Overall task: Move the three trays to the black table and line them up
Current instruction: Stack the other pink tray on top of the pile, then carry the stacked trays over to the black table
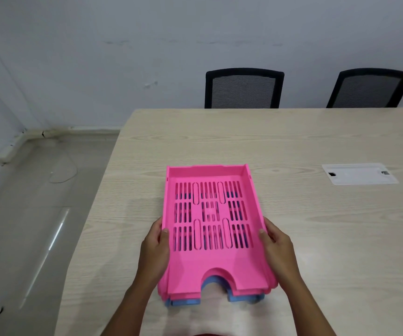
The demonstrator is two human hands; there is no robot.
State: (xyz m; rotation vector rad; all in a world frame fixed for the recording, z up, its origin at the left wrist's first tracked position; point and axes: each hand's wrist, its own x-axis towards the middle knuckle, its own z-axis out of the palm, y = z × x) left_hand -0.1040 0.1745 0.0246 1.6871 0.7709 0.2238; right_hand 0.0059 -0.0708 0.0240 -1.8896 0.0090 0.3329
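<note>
A stack of slotted plastic trays rests on a light wooden table (316, 226) in front of me. The top one is a pink tray (210, 265); a second pink edge shows just under it, and a blue tray (185, 303) peeks out at the bottom near edge and through the slots. My left hand (155, 248) grips the stack's left side with the thumb over the rim. My right hand (276, 246) grips the right side the same way. No black table is in view.
Two black mesh-backed chairs (242, 89) (367, 89) stand at the table's far edge against the white wall. A white cable-port cover (359, 177) sits flush in the tabletop at right. Grey floor lies to the left of the table.
</note>
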